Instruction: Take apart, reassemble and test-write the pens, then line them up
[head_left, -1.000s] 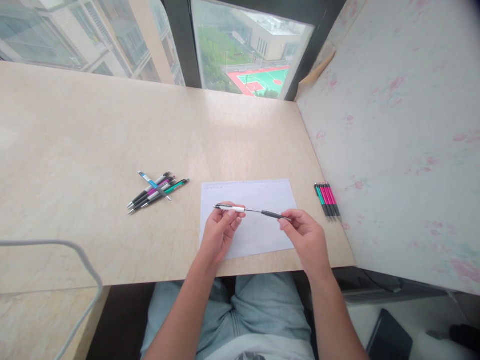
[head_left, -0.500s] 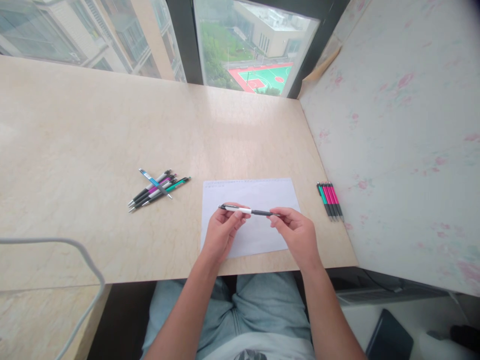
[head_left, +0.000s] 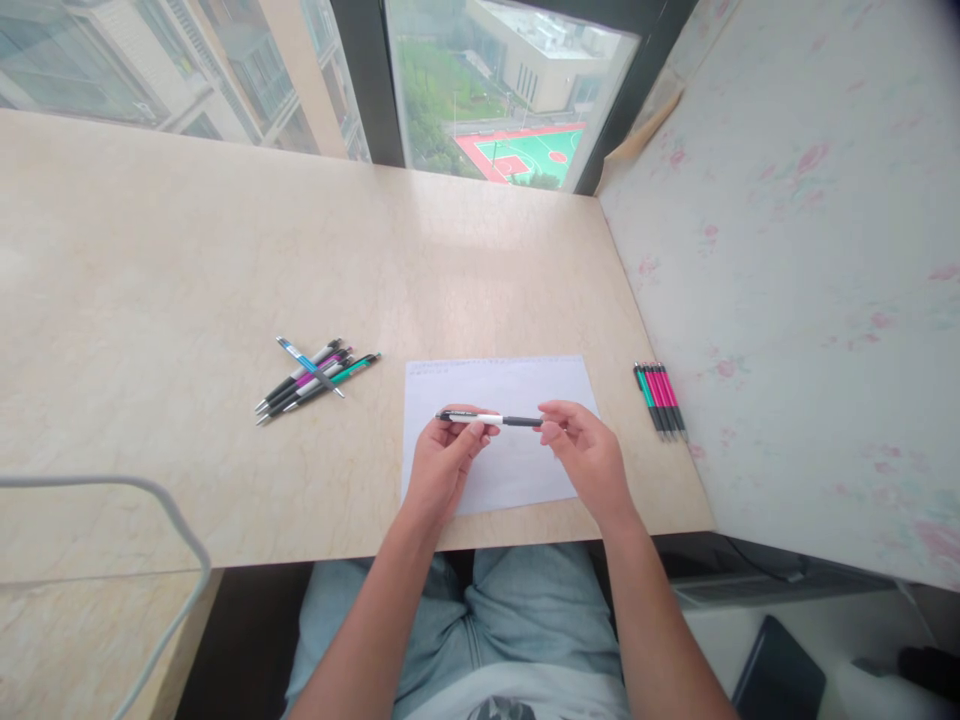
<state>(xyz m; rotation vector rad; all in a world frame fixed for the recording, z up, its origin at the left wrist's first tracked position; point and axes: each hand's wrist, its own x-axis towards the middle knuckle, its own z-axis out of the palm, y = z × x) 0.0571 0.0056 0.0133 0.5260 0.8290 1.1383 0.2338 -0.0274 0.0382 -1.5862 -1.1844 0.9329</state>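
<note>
A white-and-black ballpoint pen (head_left: 517, 421) lies level above the sheet of paper (head_left: 517, 475). My left hand (head_left: 448, 460) is closed around its white barrel, thumb on the near side, with the black clip end pointing left. At the dark grip's far end, my right hand (head_left: 585, 450) has its thumb and fingers curled about the pen's tip; the tip itself is hidden by the fingers. Small rows of marks run along the paper's top edge.
On the left lies a crossed pile of several pens (head_left: 315, 380). A tidy row of several pink and green pens (head_left: 660, 402) sits by the papered wall (head_left: 795, 300). A grey cable (head_left: 169, 505) loops over the table (head_left: 187, 270) at the left front.
My right fingers have shifted slightly up and loosened their pinch at the pen's tip. My left hand and the pen are almost still.
</note>
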